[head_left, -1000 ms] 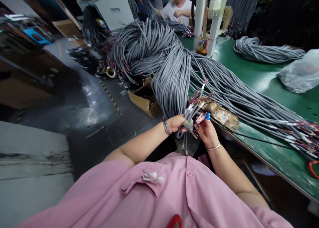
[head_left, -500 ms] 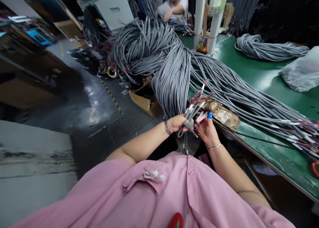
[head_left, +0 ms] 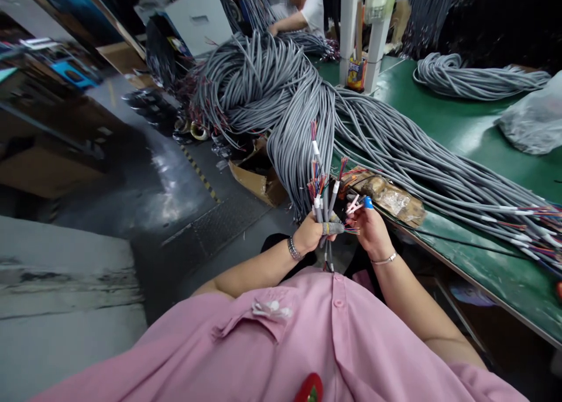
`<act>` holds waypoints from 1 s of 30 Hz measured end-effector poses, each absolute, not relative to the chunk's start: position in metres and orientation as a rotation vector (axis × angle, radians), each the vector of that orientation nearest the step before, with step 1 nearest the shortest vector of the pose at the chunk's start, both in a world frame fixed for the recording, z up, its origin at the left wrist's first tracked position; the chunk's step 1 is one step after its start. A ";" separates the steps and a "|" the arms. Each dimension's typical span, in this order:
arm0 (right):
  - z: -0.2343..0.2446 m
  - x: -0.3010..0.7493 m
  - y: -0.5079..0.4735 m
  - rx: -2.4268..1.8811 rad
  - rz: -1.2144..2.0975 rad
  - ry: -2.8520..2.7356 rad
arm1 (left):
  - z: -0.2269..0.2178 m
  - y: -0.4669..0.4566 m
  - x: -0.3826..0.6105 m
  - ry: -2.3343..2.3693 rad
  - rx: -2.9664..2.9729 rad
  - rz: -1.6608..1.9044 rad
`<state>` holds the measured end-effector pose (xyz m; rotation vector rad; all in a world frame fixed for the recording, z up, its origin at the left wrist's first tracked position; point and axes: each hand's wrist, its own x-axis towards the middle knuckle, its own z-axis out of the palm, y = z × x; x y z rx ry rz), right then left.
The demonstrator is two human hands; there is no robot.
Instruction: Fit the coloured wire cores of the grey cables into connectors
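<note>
My left hand [head_left: 308, 236] is closed around a few grey cables [head_left: 324, 206], whose stripped ends fan upward in thin coloured wires. A grey cover with a yellow band [head_left: 332, 228] sits on its thumb. Just past that thumb, a short tuft of coloured wires [head_left: 352, 230] points toward my right hand [head_left: 372, 231]. My right fingers are pinched on a small pale pink piece [head_left: 353, 205] whose kind I cannot make out; a blue finger cot [head_left: 367, 202] covers the thumb. More wire ends hang below my left hand.
A large heap of grey cables [head_left: 302, 121] spills over the green table [head_left: 461, 215]. On the table's edge lies a taped cardboard piece [head_left: 395, 200]. A plastic bag [head_left: 533, 121] and a cable coil [head_left: 474, 83] lie right. A person [head_left: 302, 16] works beyond the heap.
The cables in my left hand have swung from leaning right to nearly upright. My right hand has shifted slightly right, still pinching the pink piece. The other person's arm has moved left.
</note>
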<state>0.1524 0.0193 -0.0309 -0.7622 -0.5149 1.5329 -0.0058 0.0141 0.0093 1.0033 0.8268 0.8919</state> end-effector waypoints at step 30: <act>-0.027 0.149 0.016 -0.789 1.532 -0.505 | -0.001 0.012 -0.011 0.885 1.033 0.919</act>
